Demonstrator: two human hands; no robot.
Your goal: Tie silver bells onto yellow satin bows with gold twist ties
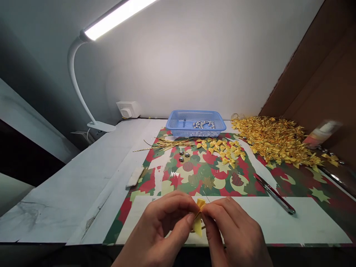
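One yellow ribbon bow, pinched between my left hand and right hand, both clasped on it, low over the patterned mat. On the mat beyond: three silver bells, one scissors, one blue basket at its far edge, one large heap of bows to the right. Grey-white tabletop, white wall, one desk lamp left of the mat.
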